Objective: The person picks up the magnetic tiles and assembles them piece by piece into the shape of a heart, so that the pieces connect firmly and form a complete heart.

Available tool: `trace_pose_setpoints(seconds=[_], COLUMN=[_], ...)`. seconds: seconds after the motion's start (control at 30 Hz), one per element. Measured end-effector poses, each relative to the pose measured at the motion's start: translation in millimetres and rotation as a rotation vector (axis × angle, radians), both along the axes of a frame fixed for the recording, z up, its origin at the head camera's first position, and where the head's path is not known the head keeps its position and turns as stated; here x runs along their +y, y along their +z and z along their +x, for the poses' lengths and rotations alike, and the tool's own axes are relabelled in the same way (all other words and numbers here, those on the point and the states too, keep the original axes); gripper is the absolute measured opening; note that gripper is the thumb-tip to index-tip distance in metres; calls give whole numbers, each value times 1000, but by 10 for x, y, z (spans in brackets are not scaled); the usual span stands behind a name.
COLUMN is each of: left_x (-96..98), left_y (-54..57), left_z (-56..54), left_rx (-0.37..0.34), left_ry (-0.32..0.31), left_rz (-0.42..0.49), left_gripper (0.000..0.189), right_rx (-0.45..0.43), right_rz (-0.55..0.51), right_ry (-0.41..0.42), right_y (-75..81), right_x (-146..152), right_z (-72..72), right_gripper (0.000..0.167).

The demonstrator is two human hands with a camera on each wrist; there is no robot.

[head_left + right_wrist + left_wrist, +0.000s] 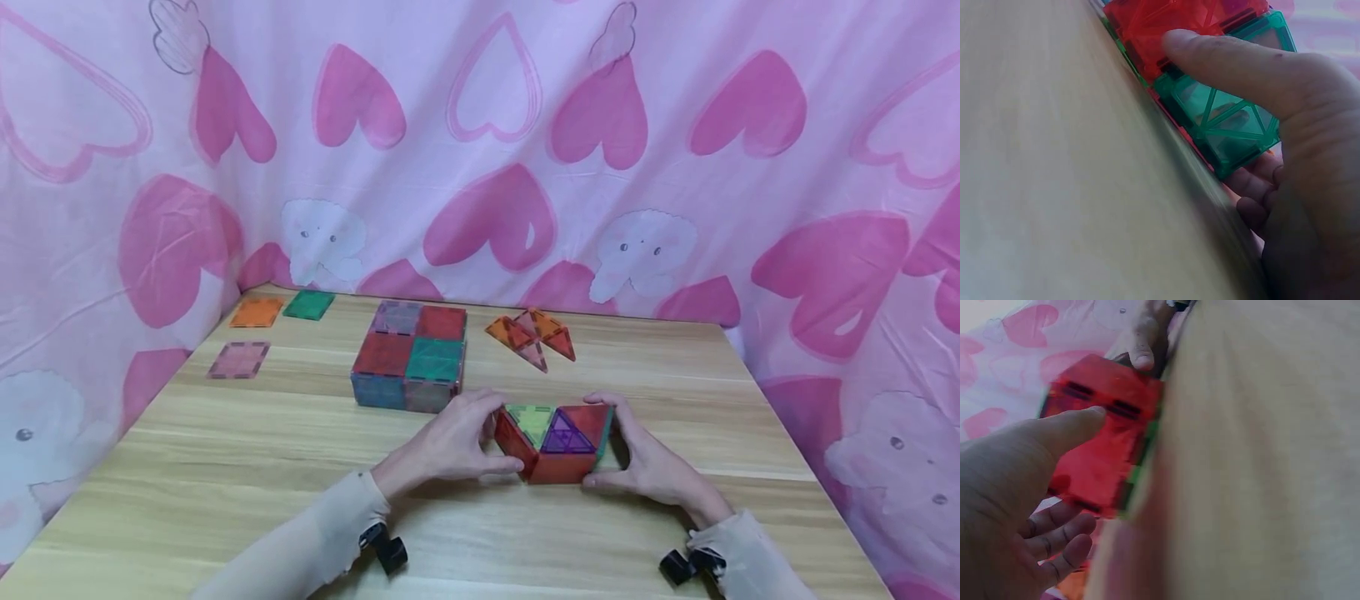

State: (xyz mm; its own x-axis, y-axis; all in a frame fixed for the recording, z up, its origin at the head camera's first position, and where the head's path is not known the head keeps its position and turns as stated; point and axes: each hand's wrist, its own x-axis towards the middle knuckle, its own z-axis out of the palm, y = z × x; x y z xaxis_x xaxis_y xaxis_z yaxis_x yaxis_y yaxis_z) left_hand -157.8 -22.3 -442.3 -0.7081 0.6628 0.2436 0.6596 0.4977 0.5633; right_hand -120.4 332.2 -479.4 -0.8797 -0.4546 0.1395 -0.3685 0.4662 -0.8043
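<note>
A half-hexagon box of magnetic tiles [562,468] sits on the table between both hands. Its top shows a yellow-green triangle [531,421], a purple triangle [567,435] and a red one [590,421]; red square tiles face the front and left. My left hand [459,435] holds the left end, thumb at the front corner and fingers toward the back. At the right end, my right hand [651,462] spans a green square tile [1225,122], its thumb lying over a red front tile [1147,37]. Some fingers of each hand are partly hidden behind the box.
A larger square box of magnetic tiles [382,357] stands behind the left hand. Several loose triangle tiles [531,333] lie farther back. Orange [257,313], green [309,305] and pink [238,360] square tiles lie flat at the far left. A heart-patterned curtain [487,217] borders the table.
</note>
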Motion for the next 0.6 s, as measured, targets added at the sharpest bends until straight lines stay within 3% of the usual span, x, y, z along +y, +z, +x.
trace_pose_setpoints(seconds=[0.1, 0.23, 0.37, 0.47, 0.6], left_x=[-85, -350, -701, -998, -1343], left_y=[167, 483, 741, 779, 599], left_z=[-57, -168, -314, -488, -733], left_rx=[25, 115, 183, 149, -25], left_ry=[-24, -16, 66, 156, 294], left_rz=[68, 202, 272, 283, 259], left_gripper=[62, 61, 56, 55, 63], right_rx=[-12, 24, 30, 14, 17], right_rz=[-5, -14, -56, -94, -109], right_ry=[-39, -69, -76, -70, -58], right_y=[-7, -38, -43, -38, -34], right_x=[4, -8, -16, -9, 5], right_z=[2, -11, -14, -23, -30], right_gripper=[110, 108, 102, 98, 95])
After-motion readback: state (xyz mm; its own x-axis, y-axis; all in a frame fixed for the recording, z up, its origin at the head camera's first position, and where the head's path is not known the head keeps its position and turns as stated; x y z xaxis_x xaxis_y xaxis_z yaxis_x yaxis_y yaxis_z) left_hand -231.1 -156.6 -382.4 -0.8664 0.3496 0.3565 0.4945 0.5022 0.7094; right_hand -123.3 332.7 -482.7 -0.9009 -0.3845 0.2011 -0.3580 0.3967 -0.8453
